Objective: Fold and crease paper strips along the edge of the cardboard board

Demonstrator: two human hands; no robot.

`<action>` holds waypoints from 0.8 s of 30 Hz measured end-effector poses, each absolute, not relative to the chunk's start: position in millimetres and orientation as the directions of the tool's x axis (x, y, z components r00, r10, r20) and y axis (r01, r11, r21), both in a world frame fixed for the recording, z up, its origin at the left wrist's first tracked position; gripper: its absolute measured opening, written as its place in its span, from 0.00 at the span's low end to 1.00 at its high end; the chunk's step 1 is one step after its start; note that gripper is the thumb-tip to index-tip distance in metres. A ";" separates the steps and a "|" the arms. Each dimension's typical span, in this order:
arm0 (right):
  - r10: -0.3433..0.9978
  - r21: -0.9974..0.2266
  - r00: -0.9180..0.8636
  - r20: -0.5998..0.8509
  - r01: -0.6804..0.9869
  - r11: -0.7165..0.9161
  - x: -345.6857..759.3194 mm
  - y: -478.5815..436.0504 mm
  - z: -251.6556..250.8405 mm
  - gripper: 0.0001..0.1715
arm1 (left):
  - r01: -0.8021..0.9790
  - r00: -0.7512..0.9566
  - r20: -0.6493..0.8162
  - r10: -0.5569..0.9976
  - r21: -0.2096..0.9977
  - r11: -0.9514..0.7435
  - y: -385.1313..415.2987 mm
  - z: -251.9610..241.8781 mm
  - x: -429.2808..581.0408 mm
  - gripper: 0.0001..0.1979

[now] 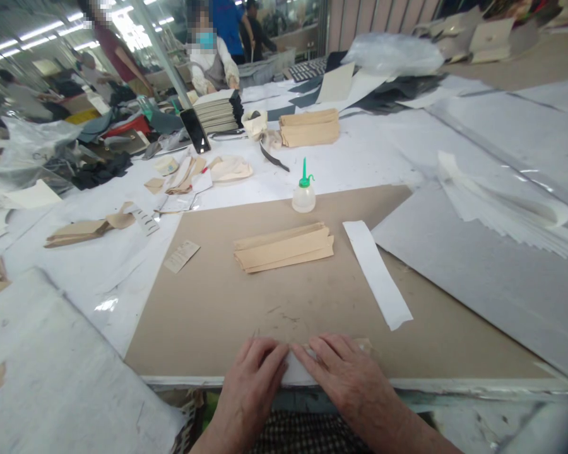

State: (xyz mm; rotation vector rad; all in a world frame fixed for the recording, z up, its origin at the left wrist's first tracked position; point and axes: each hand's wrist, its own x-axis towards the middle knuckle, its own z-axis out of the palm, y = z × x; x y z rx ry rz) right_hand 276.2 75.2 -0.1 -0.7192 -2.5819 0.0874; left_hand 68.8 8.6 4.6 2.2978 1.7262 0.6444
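At the near edge of the brown board point(208, 315), my left hand point(260, 372) and my right hand point(343, 372) press side by side on a white strip point(297, 371). The fingers of both are bent and held together, with the fingertips on the strip. A pale, partly see-through end shows past my right fingers; most of the piece is hidden under the hands. Further up the board lies a small stack of tan strips point(284, 248). To its right is a long white strip point(377, 274), lying at a slant.
Behind the tan stack stands a clear bottle with a green nozzle point(303, 192). A small printed card point(182, 256) lies at the left. Large grey sheets point(497, 271) overlap the board's right side. Further back are a phone point(195, 131), a tan bundle point(310, 128) and a masked person.
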 end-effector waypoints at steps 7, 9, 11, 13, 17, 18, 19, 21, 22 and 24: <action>0.518 -0.181 -0.759 0.395 0.488 0.854 277.1 74.7 0.0 0.18 | 0.868 0.295 0.217 0.931 0.346 -0.356 3.4 7.1 69.5 0.10; 0.521 -0.188 -0.757 0.395 0.489 0.852 277.2 74.5 0.4 0.18 | 0.867 0.245 0.243 0.939 0.379 -0.324 1.8 6.7 69.8 0.08; 0.527 -0.201 -0.748 0.403 0.490 0.848 275.6 73.5 0.0 0.18 | 0.881 0.184 0.290 0.939 0.376 -0.288 1.1 5.0 69.8 0.07; 0.535 -0.218 -0.735 0.416 0.491 0.844 271.7 71.2 -1.7 0.19 | 0.906 0.180 0.319 0.930 0.315 -0.283 1.1 2.8 69.8 0.09; 0.543 -0.239 -0.719 0.433 0.490 0.839 262.5 64.4 -7.5 0.22 | 0.916 0.298 0.293 0.908 0.179 -0.358 0.4 0.8 70.8 0.15; 0.542 -0.239 -0.720 0.434 0.488 0.839 261.3 63.2 -8.7 0.22 | 0.915 0.312 0.286 0.906 0.166 -0.367 -0.3 1.4 71.0 0.15; 0.539 -0.237 -0.722 0.434 0.486 0.841 260.9 62.5 -9.6 0.22 | 0.915 0.316 0.283 0.906 0.161 -0.370 -1.2 2.3 71.1 0.15; 0.530 -0.233 -0.726 0.438 0.478 0.847 262.1 62.6 -10.3 0.21 | 0.918 0.301 0.281 0.911 0.174 -0.357 -3.2 5.1 70.5 0.12; 0.525 -0.232 -0.728 0.442 0.472 0.850 263.4 63.2 -10.1 0.21 | 0.920 0.286 0.277 0.917 0.188 -0.344 -4.1 6.5 69.9 0.09; 0.522 -0.233 -0.727 0.447 0.468 0.852 266.1 64.3 -9.5 0.20 | 0.928 0.242 0.265 0.934 0.217 -0.302 -4.9 8.5 68.6 0.08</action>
